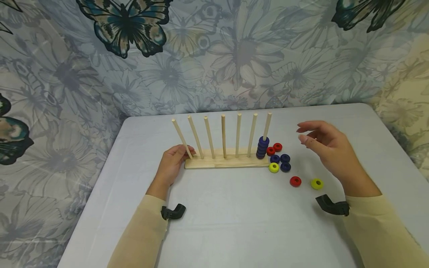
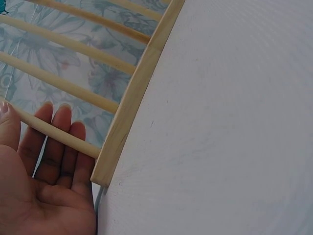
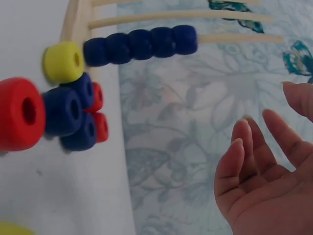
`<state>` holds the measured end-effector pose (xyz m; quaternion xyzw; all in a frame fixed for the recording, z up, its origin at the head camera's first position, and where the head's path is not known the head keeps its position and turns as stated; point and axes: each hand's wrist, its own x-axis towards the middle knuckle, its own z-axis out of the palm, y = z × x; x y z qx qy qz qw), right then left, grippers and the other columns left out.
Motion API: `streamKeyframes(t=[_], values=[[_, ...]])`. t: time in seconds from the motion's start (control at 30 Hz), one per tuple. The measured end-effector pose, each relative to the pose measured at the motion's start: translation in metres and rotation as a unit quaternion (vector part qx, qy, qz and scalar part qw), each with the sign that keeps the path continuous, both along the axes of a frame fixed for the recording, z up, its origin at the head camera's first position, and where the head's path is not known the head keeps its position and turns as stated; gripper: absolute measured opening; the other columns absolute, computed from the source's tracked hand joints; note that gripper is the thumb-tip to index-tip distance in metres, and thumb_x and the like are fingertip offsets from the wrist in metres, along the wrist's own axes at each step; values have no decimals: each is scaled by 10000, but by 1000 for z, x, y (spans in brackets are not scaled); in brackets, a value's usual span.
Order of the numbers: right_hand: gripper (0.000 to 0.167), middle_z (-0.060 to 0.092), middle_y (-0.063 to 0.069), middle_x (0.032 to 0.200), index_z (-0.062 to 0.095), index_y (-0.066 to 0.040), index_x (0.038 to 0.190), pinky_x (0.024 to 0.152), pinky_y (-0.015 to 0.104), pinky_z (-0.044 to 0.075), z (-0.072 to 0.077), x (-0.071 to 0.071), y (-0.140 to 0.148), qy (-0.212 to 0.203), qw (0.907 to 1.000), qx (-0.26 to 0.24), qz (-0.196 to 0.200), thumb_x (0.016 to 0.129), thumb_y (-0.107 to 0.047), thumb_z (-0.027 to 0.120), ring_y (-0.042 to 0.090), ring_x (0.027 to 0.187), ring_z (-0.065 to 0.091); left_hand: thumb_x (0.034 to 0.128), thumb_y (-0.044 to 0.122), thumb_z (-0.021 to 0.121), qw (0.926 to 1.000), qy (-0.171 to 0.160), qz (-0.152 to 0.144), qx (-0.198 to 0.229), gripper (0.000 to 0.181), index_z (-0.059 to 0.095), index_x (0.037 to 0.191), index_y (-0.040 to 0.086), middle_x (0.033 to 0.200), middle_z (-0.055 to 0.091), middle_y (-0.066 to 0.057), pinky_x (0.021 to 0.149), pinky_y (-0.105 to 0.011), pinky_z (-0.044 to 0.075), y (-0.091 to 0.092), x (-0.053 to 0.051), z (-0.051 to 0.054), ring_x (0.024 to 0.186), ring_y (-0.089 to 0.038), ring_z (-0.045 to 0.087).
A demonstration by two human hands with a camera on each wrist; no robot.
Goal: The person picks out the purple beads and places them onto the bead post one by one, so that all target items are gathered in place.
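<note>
A wooden peg rack (image 1: 219, 162) stands on the table with a row of upright pegs. My left hand (image 1: 172, 163) is at its left end, holding the leftmost peg (image 2: 63, 136) between thumb and fingers. A stack of several dark blue beads (image 1: 262, 147) fills the lower part of the rightmost peg; the other pegs are bare. My right hand (image 1: 330, 150) is raised to the right of the rack, fingers apart from the thumb and nothing between them. In the right wrist view that hand (image 3: 266, 181) appears away from the beads, its fingers loosely bent.
Loose beads lie right of the rack: red ones (image 1: 277, 147), dark blue ones (image 1: 285, 167) and a yellow one (image 1: 273, 167) close together. Another red bead (image 1: 295, 181) and a yellow bead (image 1: 317, 184) are nearer me. A patterned cloth (image 1: 234, 56) hangs behind the white table (image 1: 228, 219).
</note>
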<state>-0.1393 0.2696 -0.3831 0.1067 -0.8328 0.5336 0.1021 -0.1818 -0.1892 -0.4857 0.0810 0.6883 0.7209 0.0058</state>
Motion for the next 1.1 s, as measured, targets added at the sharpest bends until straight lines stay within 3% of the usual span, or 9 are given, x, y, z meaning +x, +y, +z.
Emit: streamKeyframes(t=[0.33, 0.5, 0.73, 1.0, 1.1], values=[[374, 636, 79, 1338, 630, -81, 1475, 790, 208, 532, -33, -9, 11, -660, 9968, 445, -98, 1116, -178, 663, 179, 1067, 588, 1169, 262, 557, 10000, -55, 28, -3, 439, 709, 1196, -149, 1099, 764, -149, 994, -356, 567, 1, 1, 1, 1093, -243, 715], [451, 630, 136, 1390, 601, -83, 1517, 796, 211, 510, -49, -13, 12, -954, 9925, 767, 68, 1110, -257, 689, 211, 1097, 570, 1168, 257, 562, 10000, -66, 34, -21, 432, 708, 1206, -147, 1112, 763, -149, 1008, -368, 564, 0, 1, 0, 1102, -252, 713], [526, 611, 167, 1441, 568, -79, 1526, 904, 405, 504, -59, -18, 7, -1499, 9806, 1193, 425, 1089, -327, 724, 328, 1170, 571, 1164, 288, 574, 10000, -43, 25, -18, 440, 722, 1195, -125, 1103, 768, -124, 1007, -362, 564, 0, -2, -1, 1100, -253, 714], [431, 666, 147, 1287, 624, -49, 1454, 824, 194, 514, -72, -20, 8, -1545, 9755, 1485, 496, 1077, -223, 740, 316, 1076, 592, 1163, 283, 564, 10000, -47, 43, -23, 440, 727, 1182, -126, 1090, 765, -126, 982, -352, 569, 1, -1, 1, 1081, -247, 718], [397, 665, 141, 1247, 646, -35, 1421, 829, 196, 511, -74, -20, 8, -1541, 9734, 1612, 535, 1066, -181, 748, 311, 1067, 590, 1163, 278, 563, 10000, -66, 46, -8, 448, 718, 1186, -142, 1090, 762, -136, 978, -356, 570, 1, 0, 1, 1078, -249, 718]])
